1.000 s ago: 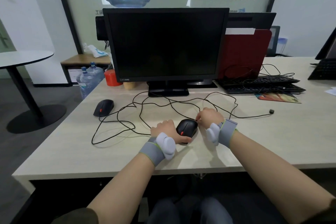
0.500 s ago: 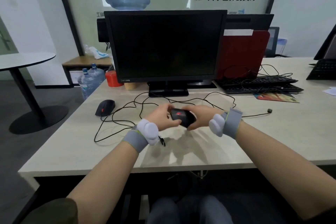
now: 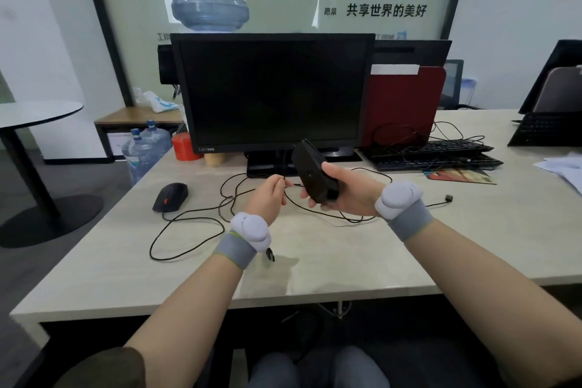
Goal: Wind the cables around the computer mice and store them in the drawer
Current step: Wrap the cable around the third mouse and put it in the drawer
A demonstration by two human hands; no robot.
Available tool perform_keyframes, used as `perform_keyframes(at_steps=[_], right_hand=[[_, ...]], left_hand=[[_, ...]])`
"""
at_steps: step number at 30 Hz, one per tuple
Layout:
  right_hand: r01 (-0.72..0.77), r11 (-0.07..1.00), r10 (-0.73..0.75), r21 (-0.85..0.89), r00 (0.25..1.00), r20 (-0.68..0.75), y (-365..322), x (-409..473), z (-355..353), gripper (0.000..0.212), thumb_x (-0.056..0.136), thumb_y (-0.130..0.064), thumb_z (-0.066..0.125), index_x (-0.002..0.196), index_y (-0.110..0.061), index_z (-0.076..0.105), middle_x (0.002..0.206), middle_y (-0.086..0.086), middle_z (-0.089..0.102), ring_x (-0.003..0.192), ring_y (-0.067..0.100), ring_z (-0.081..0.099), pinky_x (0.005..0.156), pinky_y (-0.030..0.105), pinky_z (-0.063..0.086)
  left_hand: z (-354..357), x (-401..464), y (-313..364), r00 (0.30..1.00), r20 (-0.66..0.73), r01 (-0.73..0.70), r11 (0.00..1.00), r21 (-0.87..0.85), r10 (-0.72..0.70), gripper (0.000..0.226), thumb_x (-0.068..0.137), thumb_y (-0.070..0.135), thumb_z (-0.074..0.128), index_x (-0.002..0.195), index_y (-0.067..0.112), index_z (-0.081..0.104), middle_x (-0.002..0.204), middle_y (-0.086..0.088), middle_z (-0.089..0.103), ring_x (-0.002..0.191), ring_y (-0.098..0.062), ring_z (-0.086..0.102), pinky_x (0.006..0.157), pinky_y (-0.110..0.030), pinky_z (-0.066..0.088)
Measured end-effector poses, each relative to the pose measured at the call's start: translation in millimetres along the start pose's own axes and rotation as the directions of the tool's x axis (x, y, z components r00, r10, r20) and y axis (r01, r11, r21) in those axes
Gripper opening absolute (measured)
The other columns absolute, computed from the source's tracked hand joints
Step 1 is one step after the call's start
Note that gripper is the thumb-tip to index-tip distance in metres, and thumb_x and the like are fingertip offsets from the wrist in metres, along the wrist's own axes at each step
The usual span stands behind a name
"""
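My right hand (image 3: 343, 192) holds a black mouse (image 3: 311, 174) raised above the desk, its underside turned toward me. My left hand (image 3: 267, 197) pinches that mouse's thin black cable (image 3: 288, 186) just beside it. More cable (image 3: 189, 224) lies in loose tangled loops on the desk. A second black mouse (image 3: 170, 197) with a red wheel rests on the desk to the left. A USB plug (image 3: 270, 254) lies by my left wrist, another plug (image 3: 449, 198) to the right. No drawer is in view.
A black monitor (image 3: 274, 91) stands right behind my hands. Stacked keyboards (image 3: 434, 154) with cables and a red folder (image 3: 406, 104) lie at the back right. A red cup (image 3: 185, 146) sits left of the monitor. The light desk (image 3: 346, 268) ends close to me.
The mouse went from the desk up into my hands. It now sits in my right hand, tipped underside up, while my left hand moved onto the cable.
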State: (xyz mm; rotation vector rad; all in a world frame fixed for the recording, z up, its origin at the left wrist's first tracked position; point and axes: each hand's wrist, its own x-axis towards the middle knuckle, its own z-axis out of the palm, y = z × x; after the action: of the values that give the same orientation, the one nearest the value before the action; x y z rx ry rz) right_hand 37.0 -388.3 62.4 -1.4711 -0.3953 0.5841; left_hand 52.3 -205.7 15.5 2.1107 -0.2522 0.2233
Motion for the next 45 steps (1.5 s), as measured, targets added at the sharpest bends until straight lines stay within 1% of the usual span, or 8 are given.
perform_keyframes(at_steps=[4, 9, 15, 20, 25, 29, 35, 45], right_hand=[[0.121, 0.992, -0.114, 0.036, 0.979, -0.170, -3.4, 12.1, 10.8, 0.037, 0.098, -0.034, 0.037, 0.117, -0.007, 0.054, 0.111, 0.005, 0.064, 0.090, 0.015, 0.061, 0.077, 0.023, 0.052], [0.144, 0.984, -0.178, -0.108, 0.870, -0.459, -0.4, 19.9, 7.1, 0.030, 0.087, -0.040, 0.060, 0.114, -0.028, 0.055, 0.110, -0.001, 0.063, 0.101, 0.019, 0.060, 0.087, 0.029, 0.047], [0.220, 0.971, -0.159, 0.097, 0.889, -0.430, 14.3, 27.3, 5.7, 0.058, 0.084, -0.033, 0.066, 0.135, -0.027, 0.038, 0.111, 0.013, 0.061, 0.087, 0.026, 0.069, 0.079, 0.036, 0.055], [0.291, 0.934, -0.162, 0.208, 0.862, -0.481, 7.0, 25.9, -6.8, 0.052, 0.083, -0.030, 0.068, 0.129, -0.027, 0.043, 0.100, 0.005, 0.055, 0.065, 0.018, 0.059, 0.074, 0.031, 0.053], [0.156, 0.950, -0.282, -0.270, 0.798, -0.532, -1.7, 14.8, -25.7, 0.061, 0.081, -0.024, 0.070, 0.132, -0.031, 0.037, 0.088, -0.001, 0.054, 0.059, 0.012, 0.048, 0.063, 0.026, 0.047], [-0.123, 0.698, -0.368, -0.706, 0.783, -0.501, 4.3, 11.1, -35.0, 0.072, 0.076, -0.028, 0.074, 0.135, -0.021, 0.033, 0.114, -0.002, 0.047, 0.095, 0.013, 0.050, 0.077, 0.023, 0.038], [-0.192, 0.516, -0.284, -0.835, 0.881, -0.378, 14.7, 14.5, -18.0, 0.067, 0.073, -0.024, 0.074, 0.126, -0.013, 0.035, 0.111, 0.004, 0.048, 0.090, 0.017, 0.051, 0.067, 0.020, 0.040], [-0.078, 0.470, 0.072, -0.879, 0.996, -0.049, -10.8, -1.6, 8.0, 0.067, 0.082, -0.028, 0.068, 0.136, -0.033, 0.030, 0.108, -0.004, 0.057, 0.087, 0.009, 0.056, 0.075, 0.018, 0.044]], left_hand=[[21.8, -2.5, 14.1, 0.987, 0.159, -0.033, 0.992, 0.118, 0.014, 0.022, 0.101, 0.028, 0.024, 0.102, 0.022, 0.045, 0.074, 0.001, 0.056, 0.057, -0.013, 0.048, 0.068, -0.027, 0.039], [29.1, -3.3, 20.9, 0.990, 0.132, 0.036, 0.994, 0.105, -0.050, 0.035, 0.100, 0.027, 0.024, 0.111, 0.011, 0.053, 0.077, -0.001, 0.058, 0.069, -0.021, 0.053, 0.067, -0.028, 0.039], [34.3, -4.2, 25.5, 0.971, 0.234, -0.006, 0.977, 0.213, -0.045, 0.032, 0.099, 0.029, 0.024, 0.113, 0.012, 0.048, 0.085, 0.000, 0.063, 0.066, -0.015, 0.056, 0.054, -0.023, 0.036], [33.8, -8.4, 14.8, 0.925, 0.360, 0.034, 0.971, 0.239, -0.121, 0.032, 0.096, 0.035, 0.035, 0.109, 0.011, 0.052, 0.075, 0.006, 0.061, 0.063, -0.012, 0.056, 0.060, -0.025, 0.042], [6.9, -5.9, -0.4, 0.948, 0.304, -0.060, 0.890, 0.451, -0.091, 0.027, 0.093, 0.041, 0.044, 0.096, 0.016, 0.054, 0.080, 0.003, 0.057, 0.074, -0.018, 0.054, 0.064, -0.028, 0.040], [-18.5, -0.9, 4.7, 0.959, 0.275, -0.217, 0.808, 0.548, 0.071, 0.016, 0.092, 0.034, 0.048, 0.099, 0.022, 0.053, 0.080, 0.006, 0.055, 0.078, -0.020, 0.054, 0.072, -0.035, 0.048], [-34.0, 6.8, 31.8, 0.876, 0.240, -0.482, 0.798, 0.362, 0.420, 0.014, 0.089, 0.015, 0.050, 0.098, 0.022, 0.058, 0.084, 0.018, 0.052, 0.069, 0.001, 0.049, 0.070, -0.020, 0.038], [-49.6, 23.6, 38.8, 0.907, 0.297, -0.344, 0.932, 0.116, 0.298, 0.011, 0.085, 0.022, 0.065, 0.093, 0.026, 0.059, 0.097, 0.001, 0.061, 0.086, -0.011, 0.058, 0.079, -0.018, 0.048]])
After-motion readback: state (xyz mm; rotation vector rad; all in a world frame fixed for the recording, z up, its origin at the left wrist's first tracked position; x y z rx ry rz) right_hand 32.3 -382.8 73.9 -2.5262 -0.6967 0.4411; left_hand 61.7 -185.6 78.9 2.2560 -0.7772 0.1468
